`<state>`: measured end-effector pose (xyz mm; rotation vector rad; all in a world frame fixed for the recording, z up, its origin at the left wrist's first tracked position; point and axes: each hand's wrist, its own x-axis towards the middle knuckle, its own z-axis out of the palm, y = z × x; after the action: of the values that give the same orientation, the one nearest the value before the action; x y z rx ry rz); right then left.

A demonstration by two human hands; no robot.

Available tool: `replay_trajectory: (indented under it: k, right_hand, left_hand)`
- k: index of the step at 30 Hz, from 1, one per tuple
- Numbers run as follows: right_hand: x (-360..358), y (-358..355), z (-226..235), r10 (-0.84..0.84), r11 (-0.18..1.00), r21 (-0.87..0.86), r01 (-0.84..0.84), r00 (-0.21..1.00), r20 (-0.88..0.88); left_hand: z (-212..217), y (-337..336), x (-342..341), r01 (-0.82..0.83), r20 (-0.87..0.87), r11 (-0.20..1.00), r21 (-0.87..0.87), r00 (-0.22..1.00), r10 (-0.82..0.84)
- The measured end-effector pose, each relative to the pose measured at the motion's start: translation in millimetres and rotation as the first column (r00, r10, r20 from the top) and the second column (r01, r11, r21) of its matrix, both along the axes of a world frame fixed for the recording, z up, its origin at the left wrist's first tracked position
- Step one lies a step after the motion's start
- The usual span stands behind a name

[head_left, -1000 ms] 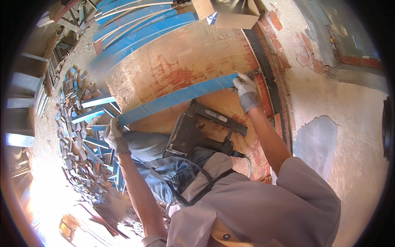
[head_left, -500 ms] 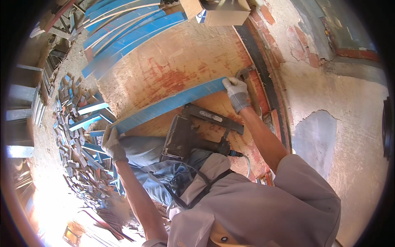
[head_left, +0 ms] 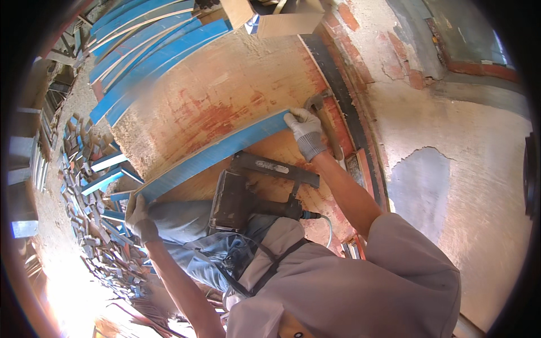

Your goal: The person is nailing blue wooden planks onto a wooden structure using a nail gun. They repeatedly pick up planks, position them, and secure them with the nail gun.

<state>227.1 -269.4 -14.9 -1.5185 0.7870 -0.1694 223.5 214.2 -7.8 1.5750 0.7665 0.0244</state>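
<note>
A long blue wooden board [head_left: 220,151] spans the space between my two gloved hands, over the worktable [head_left: 248,73]. My left hand [head_left: 138,217] is closed on its near left end, and my right hand [head_left: 305,128] grips the far right end, fingers curled over the edge. Below the board, close to my lap, a black nail gun [head_left: 232,197] lies on its side with an air hose [head_left: 328,228] at its grip. Just right of my right hand rests a hammer [head_left: 328,127], its head toward the table's far side.
Several blue boards [head_left: 163,50] are piled at the far left of the table. An open cardboard box [head_left: 290,23] stands at the back. A heap of wood offcuts [head_left: 101,225] covers the floor at left. A worn plaster wall [head_left: 479,186] closes off the right side.
The whole scene has shifted slightly left in the picture, as my view turned. Both hands keep their hold on the board, and more of the hammer shows beside my right hand.
</note>
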Motion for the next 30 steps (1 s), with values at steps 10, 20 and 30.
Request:
replay_trajectory:
  k: [10, 20, 30]
  right_hand:
    - [6, -11, 5, 0.152, 0.967, -0.177, -0.186, 0.97, -0.189]
    - [6, -10, 7, 0.148, 0.977, -0.142, -0.162, 0.984, -0.101]
    - [9, -13, 9, 0.114, 0.993, -0.018, -0.116, 0.988, -0.109]
  left_hand:
    - [9, 0, 0, 0.058, -0.051, 0.996, 0.067, 0.997, -0.055]
    - [14, -2, 1, 0.055, -0.071, 0.992, 0.117, 0.996, -0.047]
    - [15, -3, 2, 0.064, -0.09, 0.99, 0.125, 0.995, -0.053]
